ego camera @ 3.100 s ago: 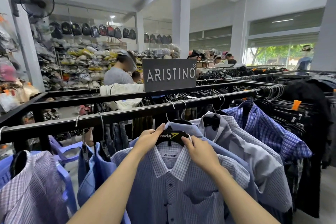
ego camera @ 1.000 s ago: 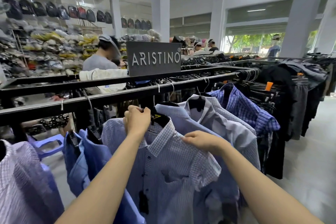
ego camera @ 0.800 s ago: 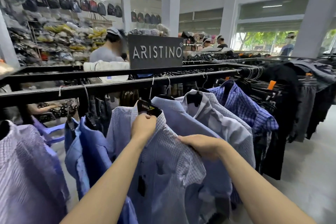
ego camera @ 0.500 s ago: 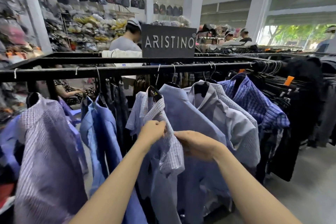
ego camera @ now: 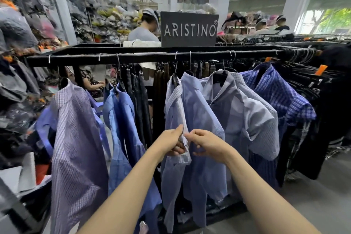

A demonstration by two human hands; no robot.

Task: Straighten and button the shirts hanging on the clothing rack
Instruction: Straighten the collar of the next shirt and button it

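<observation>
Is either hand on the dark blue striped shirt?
No, the left hand and right hand both pinch the pale checked shirt; the dark blue striped shirt hangs untouched farther right.

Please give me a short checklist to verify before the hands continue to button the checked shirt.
1. Left hand holds the checked shirt's front edge: ok.
2. Right hand pinches the same edge: ok.
3. Shirt hangs on its hanger: ok.
4. Hanger hook sits on the rack: ok.
5. Button meets its hole: cannot tell, fingers hide it.
6. Collar lies straight: not ok, shirt is turned sideways.
</observation>
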